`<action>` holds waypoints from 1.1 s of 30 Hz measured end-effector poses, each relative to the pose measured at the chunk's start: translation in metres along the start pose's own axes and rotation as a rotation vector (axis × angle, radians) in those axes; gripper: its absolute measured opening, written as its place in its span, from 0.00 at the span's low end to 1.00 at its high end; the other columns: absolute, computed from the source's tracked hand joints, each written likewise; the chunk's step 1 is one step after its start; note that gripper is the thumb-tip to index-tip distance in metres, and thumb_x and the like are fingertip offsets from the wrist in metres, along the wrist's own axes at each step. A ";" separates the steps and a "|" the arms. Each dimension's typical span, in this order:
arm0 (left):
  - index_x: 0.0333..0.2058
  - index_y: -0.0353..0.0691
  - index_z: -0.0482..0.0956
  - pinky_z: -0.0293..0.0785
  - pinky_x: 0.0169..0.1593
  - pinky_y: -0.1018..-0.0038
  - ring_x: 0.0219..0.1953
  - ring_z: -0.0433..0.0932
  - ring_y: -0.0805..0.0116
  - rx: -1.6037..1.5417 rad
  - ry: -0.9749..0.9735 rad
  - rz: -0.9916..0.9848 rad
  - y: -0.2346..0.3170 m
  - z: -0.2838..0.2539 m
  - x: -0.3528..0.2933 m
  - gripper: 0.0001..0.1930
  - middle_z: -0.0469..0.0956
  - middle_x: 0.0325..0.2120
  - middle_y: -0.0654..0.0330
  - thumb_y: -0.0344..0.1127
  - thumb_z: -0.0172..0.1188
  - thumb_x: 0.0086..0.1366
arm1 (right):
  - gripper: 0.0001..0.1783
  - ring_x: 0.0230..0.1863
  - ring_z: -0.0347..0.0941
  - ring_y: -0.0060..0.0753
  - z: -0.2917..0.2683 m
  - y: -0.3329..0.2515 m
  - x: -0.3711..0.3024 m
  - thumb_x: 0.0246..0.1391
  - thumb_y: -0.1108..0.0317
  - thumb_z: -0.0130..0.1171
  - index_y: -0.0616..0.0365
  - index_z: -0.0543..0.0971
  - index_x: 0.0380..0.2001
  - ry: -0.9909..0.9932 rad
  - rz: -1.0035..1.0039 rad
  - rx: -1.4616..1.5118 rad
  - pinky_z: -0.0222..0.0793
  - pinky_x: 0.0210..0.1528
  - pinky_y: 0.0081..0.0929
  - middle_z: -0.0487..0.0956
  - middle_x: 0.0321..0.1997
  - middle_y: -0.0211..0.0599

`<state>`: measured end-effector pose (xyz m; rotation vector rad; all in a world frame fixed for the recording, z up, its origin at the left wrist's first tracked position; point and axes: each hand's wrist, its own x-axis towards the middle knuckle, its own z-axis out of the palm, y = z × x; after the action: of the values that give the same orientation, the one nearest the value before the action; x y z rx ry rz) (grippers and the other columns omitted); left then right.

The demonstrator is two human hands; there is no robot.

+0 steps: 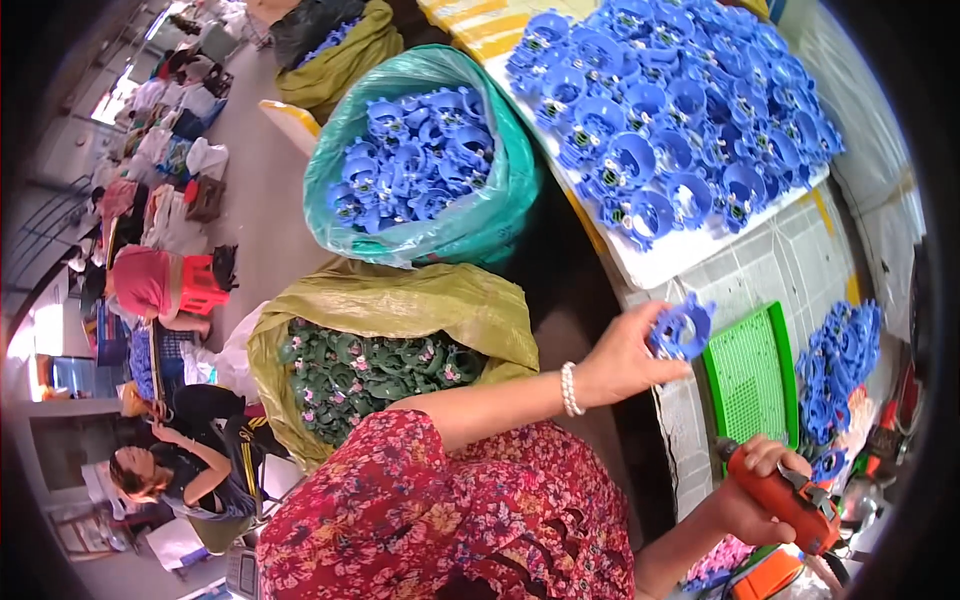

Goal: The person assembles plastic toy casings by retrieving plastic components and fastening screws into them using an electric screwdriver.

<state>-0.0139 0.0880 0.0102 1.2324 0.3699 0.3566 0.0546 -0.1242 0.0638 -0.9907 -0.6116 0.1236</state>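
Note:
My left hand point(632, 355), with a beaded bracelet at its wrist, holds up a small blue plastic bowl-shaped piece point(682, 330) with pointed bumps on its rim. It grips the piece between thumb and fingers, just left of a green mesh tray point(742, 370). Lower right, my right hand point(758, 505) is wrapped round a red-orange handheld tool point(790, 500) with a dark tip. Its exact kind I cannot make out. Beyond my left hand, many similar blue pieces point(680, 100) cover a white foam board point(655, 262). More blue pieces point(838, 365) lie heaped right of the tray.
A green plastic sack point(325, 225) full of blue pieces stands left of the table point(800, 240). Nearer me, an olive woven sack point(420, 300) holds dark green pieces with pink spots. Pink pieces point(722, 560) lie below my right hand. Other people point(190, 465) sit at far left.

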 end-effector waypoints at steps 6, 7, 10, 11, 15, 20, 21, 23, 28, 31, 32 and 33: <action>0.44 0.36 0.66 0.72 0.43 0.75 0.37 0.73 0.73 0.383 0.338 0.303 0.055 -0.102 0.029 0.31 0.73 0.35 0.60 0.35 0.71 0.42 | 0.45 0.28 0.63 0.32 -0.001 0.009 0.000 0.43 0.28 0.50 0.64 0.68 0.45 -0.002 -0.002 0.018 0.58 0.34 0.29 0.67 0.25 0.37; 0.44 0.35 0.65 0.72 0.43 0.74 0.36 0.74 0.71 0.331 0.372 0.291 0.064 -0.122 0.031 0.32 0.73 0.35 0.59 0.36 0.72 0.41 | 0.45 0.28 0.62 0.31 -0.001 0.010 0.000 0.43 0.28 0.50 0.64 0.68 0.45 0.005 0.003 0.017 0.57 0.34 0.29 0.67 0.25 0.37; 0.42 0.35 0.63 0.75 0.36 0.75 0.32 0.75 0.72 0.575 0.611 0.290 0.085 -0.181 0.040 0.30 0.73 0.32 0.59 0.32 0.71 0.41 | 0.45 0.28 0.62 0.30 -0.004 0.007 0.000 0.43 0.28 0.50 0.64 0.68 0.45 0.035 -0.002 -0.006 0.57 0.34 0.29 0.67 0.25 0.36; 0.42 0.35 0.64 0.75 0.34 0.76 0.30 0.75 0.73 0.584 0.645 0.304 0.089 -0.207 0.041 0.29 0.73 0.32 0.60 0.32 0.70 0.41 | 0.45 0.27 0.62 0.30 -0.005 0.007 -0.001 0.43 0.28 0.50 0.63 0.68 0.44 0.048 -0.006 -0.022 0.57 0.34 0.28 0.67 0.25 0.35; 0.36 0.34 0.70 0.73 0.28 0.75 0.24 0.74 0.73 0.845 0.859 0.231 0.112 -0.297 0.039 0.26 0.76 0.26 0.59 0.36 0.72 0.39 | 0.45 0.27 0.62 0.29 -0.012 0.008 -0.002 0.42 0.27 0.51 0.63 0.68 0.44 0.087 -0.002 -0.026 0.57 0.33 0.28 0.67 0.24 0.35; 0.33 0.33 0.75 0.72 0.33 0.72 0.25 0.76 0.65 0.996 1.144 0.113 0.109 -0.396 0.045 0.26 0.77 0.25 0.56 0.44 0.72 0.37 | 0.45 0.27 0.63 0.29 -0.008 0.012 -0.003 0.42 0.28 0.51 0.63 0.68 0.44 0.116 0.014 -0.028 0.57 0.33 0.27 0.67 0.25 0.35; 0.32 0.32 0.76 0.72 0.39 0.68 0.31 0.77 0.57 1.047 1.158 0.031 0.112 -0.394 0.047 0.27 0.78 0.27 0.51 0.48 0.71 0.37 | 0.45 0.27 0.63 0.29 -0.007 0.012 -0.003 0.42 0.28 0.51 0.63 0.68 0.44 0.119 0.012 -0.032 0.57 0.33 0.27 0.67 0.25 0.35; 0.32 0.32 0.75 0.72 0.41 0.65 0.34 0.77 0.54 1.191 1.175 -0.008 0.110 -0.405 0.050 0.28 0.78 0.30 0.49 0.49 0.71 0.38 | 0.44 0.27 0.63 0.30 -0.006 0.011 -0.003 0.42 0.28 0.51 0.63 0.68 0.43 0.082 0.016 -0.036 0.58 0.33 0.28 0.68 0.25 0.36; 0.44 0.29 0.66 0.71 0.46 0.59 0.40 0.76 0.44 1.404 1.209 -0.139 0.100 -0.406 0.062 0.35 0.75 0.36 0.37 0.52 0.66 0.46 | 0.44 0.27 0.64 0.30 -0.003 0.008 -0.002 0.42 0.29 0.52 0.62 0.68 0.43 0.098 0.013 -0.048 0.59 0.31 0.27 0.68 0.25 0.36; 0.41 0.29 0.68 0.70 0.46 0.57 0.41 0.75 0.41 1.543 1.125 -0.198 0.092 -0.415 0.070 0.33 0.76 0.37 0.38 0.54 0.63 0.49 | 0.44 0.26 0.65 0.31 -0.002 0.010 -0.001 0.42 0.28 0.52 0.62 0.68 0.42 0.162 -0.015 -0.087 0.61 0.29 0.27 0.69 0.25 0.36; 0.40 0.29 0.69 0.68 0.47 0.57 0.41 0.75 0.42 1.607 1.123 -0.181 0.088 -0.419 0.069 0.32 0.76 0.37 0.38 0.54 0.62 0.50 | 0.44 0.25 0.66 0.32 0.001 0.011 0.000 0.42 0.28 0.52 0.63 0.67 0.41 0.152 -0.019 -0.090 0.62 0.30 0.28 0.70 0.24 0.37; 0.40 0.29 0.70 0.68 0.47 0.57 0.41 0.75 0.43 1.659 1.135 -0.168 0.087 -0.421 0.068 0.31 0.76 0.37 0.39 0.55 0.60 0.52 | 0.43 0.25 0.67 0.32 0.004 0.012 0.002 0.42 0.28 0.52 0.63 0.67 0.40 0.159 -0.012 -0.086 0.62 0.29 0.28 0.70 0.24 0.37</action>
<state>-0.1527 0.4986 -0.0335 2.4665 2.0128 0.6022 0.0563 -0.1134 0.0564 -1.0688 -0.4802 0.0080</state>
